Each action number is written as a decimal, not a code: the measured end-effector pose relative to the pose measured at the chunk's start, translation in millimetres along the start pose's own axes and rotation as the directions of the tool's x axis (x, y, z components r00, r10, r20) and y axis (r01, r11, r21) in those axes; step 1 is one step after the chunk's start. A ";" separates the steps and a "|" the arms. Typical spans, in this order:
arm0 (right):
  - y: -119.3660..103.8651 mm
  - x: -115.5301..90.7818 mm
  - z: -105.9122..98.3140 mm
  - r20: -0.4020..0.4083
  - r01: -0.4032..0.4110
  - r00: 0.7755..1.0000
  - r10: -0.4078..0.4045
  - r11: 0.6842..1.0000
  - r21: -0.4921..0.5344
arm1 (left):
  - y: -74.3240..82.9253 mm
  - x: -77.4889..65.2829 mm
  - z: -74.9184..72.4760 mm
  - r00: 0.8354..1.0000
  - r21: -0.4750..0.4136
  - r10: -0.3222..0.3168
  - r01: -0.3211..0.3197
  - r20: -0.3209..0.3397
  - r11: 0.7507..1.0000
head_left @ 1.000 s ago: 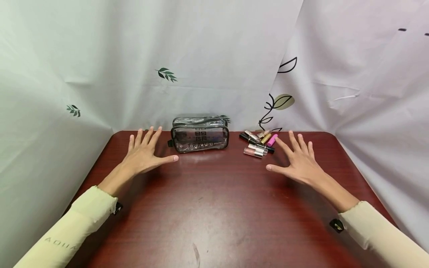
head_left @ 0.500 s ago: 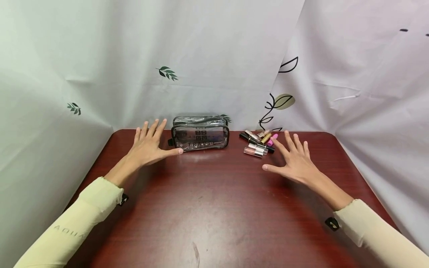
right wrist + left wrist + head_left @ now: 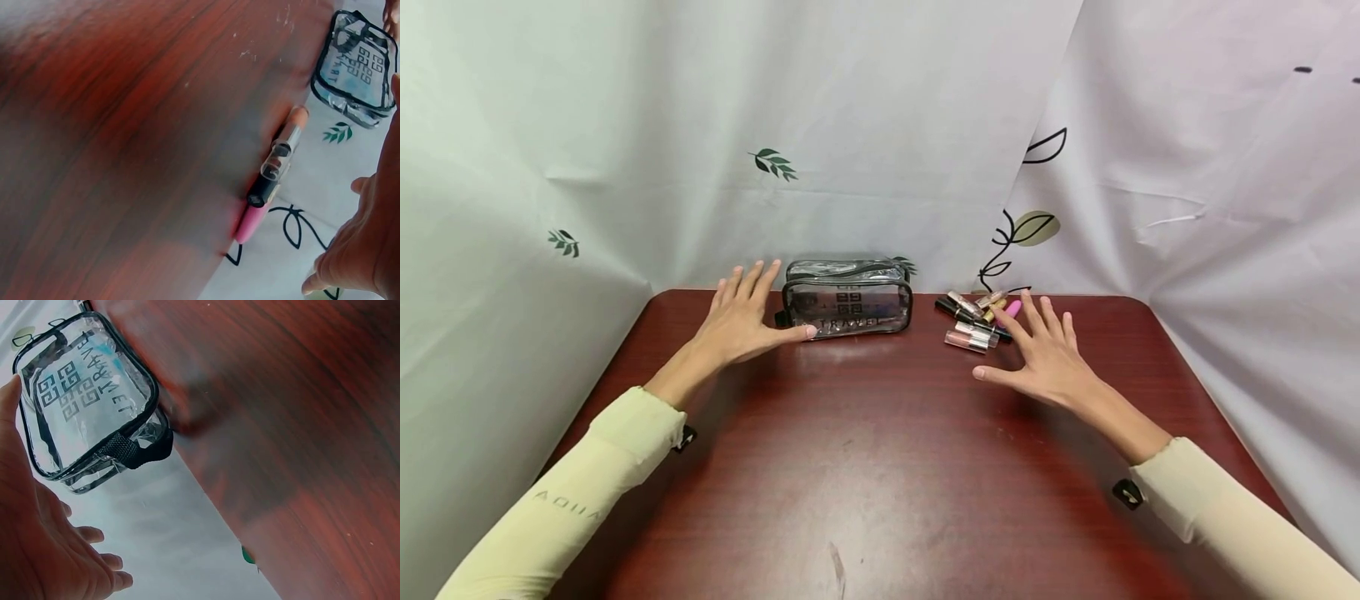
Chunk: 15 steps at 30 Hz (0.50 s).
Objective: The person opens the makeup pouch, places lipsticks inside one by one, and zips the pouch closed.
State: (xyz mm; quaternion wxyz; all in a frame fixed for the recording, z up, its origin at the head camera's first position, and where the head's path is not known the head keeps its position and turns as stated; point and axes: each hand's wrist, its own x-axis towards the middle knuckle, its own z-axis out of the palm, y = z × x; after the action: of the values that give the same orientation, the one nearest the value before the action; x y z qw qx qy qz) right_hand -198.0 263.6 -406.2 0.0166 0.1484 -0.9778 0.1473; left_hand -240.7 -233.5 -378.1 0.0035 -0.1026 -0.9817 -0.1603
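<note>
Pouch [image 3: 848,304], clear with dark piping and TRAVEL lettering, upright at the far edge of the counter [image 3: 865,467], close to the printed cloth [image 3: 880,125]. To its right, a loose cluster of cosmetic tubes [image 3: 977,332], lying at mixed angles and overlapping, with the pink tube [image 3: 1012,312] at the right end. Left hand [image 3: 733,329] at the pouch's left end, fingers straight and splayed wide, nothing held; thumb tip over the lower left corner in the head view, contact impossible to tell. Right hand [image 3: 1048,358] just to the near right of the cluster, fingers likewise spread wide and empty; touch again uncertain. Apparently a two-handed reach, no grip yet made. For a sound hold on the pouch, best to set the left thumb low on the front panel and the fingers behind, pressing at the piping rather than the film, probably soft and easily dented. Keep off the black tab [image 3: 150,450] at the end. On the right, narrow the spread before lowering, then pinch across the middle of a single barrel, probably slippery, with light pressure, to avoid rolling its neighbours.
</note>
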 end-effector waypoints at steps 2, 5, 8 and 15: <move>-1.9 2.3 1.4 0.001 0.007 1.000 -0.007 1.000 -0.001 | 2.1 1.7 0.2 1.000 -0.005 0.004 -0.004 -0.004 1.000; -5.1 5.7 2.4 0.003 0.016 1.000 -0.016 1.000 -0.004 | 5.6 5.0 0.0 1.000 -0.013 0.016 -0.016 -0.009 1.000; -8.5 9.3 3.2 0.009 0.023 1.000 -0.023 1.000 0.001 | 9.0 8.5 0.4 1.000 -0.022 0.025 -0.025 -0.005 0.999; -15.3 15.3 10.2 0.025 0.036 0.999 -0.036 0.999 0.004 | 15.5 15.0 3.7 0.998 -0.029 0.054 -0.055 -0.019 0.998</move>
State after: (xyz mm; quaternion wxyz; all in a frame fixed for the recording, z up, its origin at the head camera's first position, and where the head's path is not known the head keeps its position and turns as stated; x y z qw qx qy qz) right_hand -208.0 242.3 -410.4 0.0066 0.1681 -0.9748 0.1466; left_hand -252.2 -214.9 -376.1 0.0151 -0.1281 -0.9760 -0.1756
